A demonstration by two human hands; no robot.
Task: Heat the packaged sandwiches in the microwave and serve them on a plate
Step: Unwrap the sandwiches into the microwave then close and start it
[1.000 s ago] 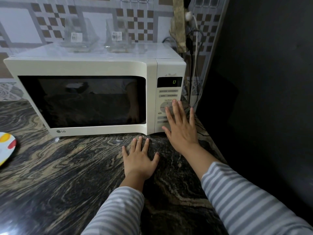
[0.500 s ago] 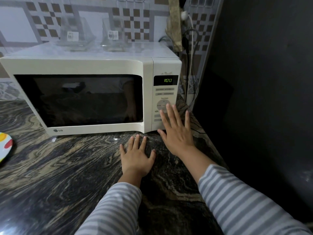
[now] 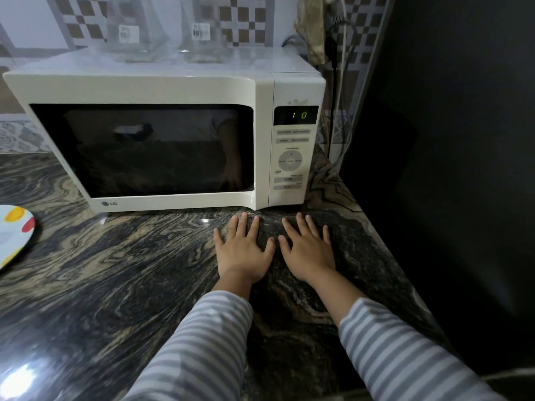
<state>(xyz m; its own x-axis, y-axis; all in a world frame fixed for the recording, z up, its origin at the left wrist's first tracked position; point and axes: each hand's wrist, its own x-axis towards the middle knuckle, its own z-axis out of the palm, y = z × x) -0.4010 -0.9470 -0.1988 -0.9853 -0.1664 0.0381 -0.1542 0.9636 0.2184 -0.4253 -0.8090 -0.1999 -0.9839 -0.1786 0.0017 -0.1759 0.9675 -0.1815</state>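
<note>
Fingers (image 3: 246,227) flat on counter (image 3: 115,270), LG microwave (image 3: 173,88) display (image 3: 296,115) "10"

microwave (image 3: 162,88): cream-white body, black door window
display (image 3: 296,115): dark panel, green digits
tabletop (image 3: 101,285): dark stone, swirling black, brown and tan veins
plate (image 3: 13,235): pale blue-white, with a yellow-orange blot and a red one
sleeves (image 3: 405,357): grey and white stripes
wall tiles (image 3: 240,18): pale grey, brown-and-white checks
</note>
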